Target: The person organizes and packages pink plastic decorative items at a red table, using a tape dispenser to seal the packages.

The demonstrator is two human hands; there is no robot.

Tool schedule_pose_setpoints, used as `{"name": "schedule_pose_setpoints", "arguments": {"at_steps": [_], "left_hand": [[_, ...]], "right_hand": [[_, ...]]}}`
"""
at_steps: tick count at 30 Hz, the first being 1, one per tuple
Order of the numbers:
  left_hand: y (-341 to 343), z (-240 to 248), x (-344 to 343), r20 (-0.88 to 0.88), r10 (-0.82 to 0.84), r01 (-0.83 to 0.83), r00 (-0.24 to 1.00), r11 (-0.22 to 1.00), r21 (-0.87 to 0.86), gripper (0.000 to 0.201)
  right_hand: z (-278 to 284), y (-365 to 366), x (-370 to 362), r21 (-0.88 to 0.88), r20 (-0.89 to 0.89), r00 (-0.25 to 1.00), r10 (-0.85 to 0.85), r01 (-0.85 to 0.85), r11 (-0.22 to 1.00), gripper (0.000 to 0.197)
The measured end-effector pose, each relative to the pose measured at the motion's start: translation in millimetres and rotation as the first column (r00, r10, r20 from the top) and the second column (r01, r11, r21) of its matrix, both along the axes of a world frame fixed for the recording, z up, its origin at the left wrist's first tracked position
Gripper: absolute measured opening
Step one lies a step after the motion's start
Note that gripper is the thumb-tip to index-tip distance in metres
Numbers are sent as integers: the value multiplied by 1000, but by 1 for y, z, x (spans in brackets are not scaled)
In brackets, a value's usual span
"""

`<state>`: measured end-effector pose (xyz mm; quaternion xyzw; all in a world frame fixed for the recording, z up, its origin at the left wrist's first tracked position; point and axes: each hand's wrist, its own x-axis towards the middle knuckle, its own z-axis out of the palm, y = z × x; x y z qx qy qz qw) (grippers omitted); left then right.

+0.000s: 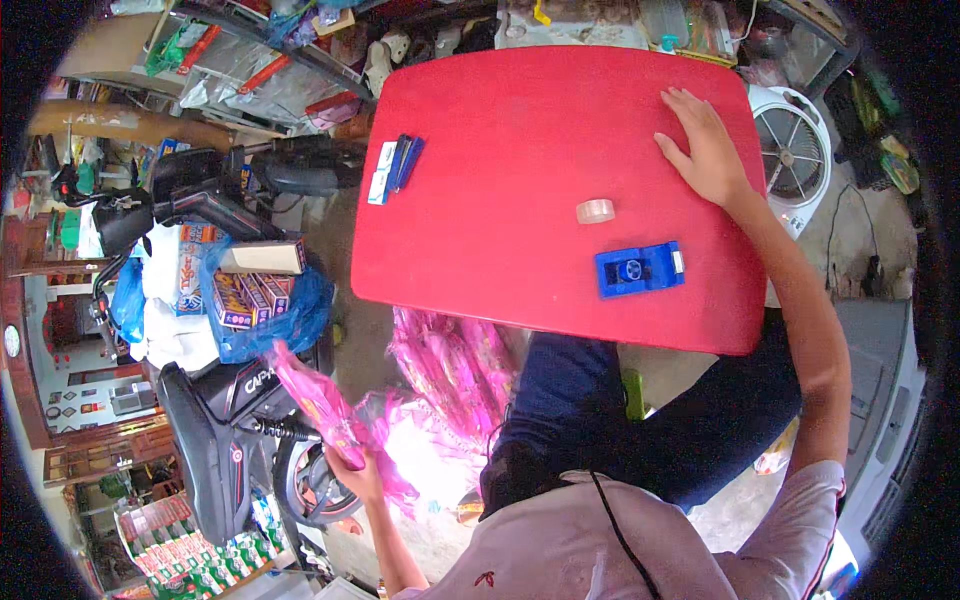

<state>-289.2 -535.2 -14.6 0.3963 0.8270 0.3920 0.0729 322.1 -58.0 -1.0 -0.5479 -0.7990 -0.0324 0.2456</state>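
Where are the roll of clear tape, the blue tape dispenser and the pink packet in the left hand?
Roll of clear tape (595,211), head view, on its top rim.
Blue tape dispenser (640,269), head view, middle of its top.
Pink packet (318,405), head view, on the wrapper above the left hand (357,474).

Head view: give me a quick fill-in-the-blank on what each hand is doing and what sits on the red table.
1. The right hand rests flat on the ____ table.
2. The left hand grips a ____ plastic package down beside the table.
3. The clear tape roll lies just above the ____ tape dispenser.
4. The pack of pens lies near the table's ____ edge.

Missing words: red; pink; blue; left
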Motion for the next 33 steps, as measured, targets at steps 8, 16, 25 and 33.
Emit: {"name": "schedule_pose_setpoints", "arguments": {"at_steps": [8,16,25,33], "left_hand": [[169,103,71,-694,-481,538,535,828,-159,89],[296,189,133,-765,-642,855,-45,372,-362,53],[373,255,198,-832,-457,843,-314,270,-466,60],[440,236,214,-878,-476,897,51,407,-169,97]], "right_hand": [[83,-55,-52,-5,-374,880,292,-316,949,64],[137,-110,-75,-434,-581,659,478,-747,503,81],[123,-103,-71,-438,-647,674,357,-712,549,90],[106,-95,-73,-324,-822,559,108,-615,719,84]]}}
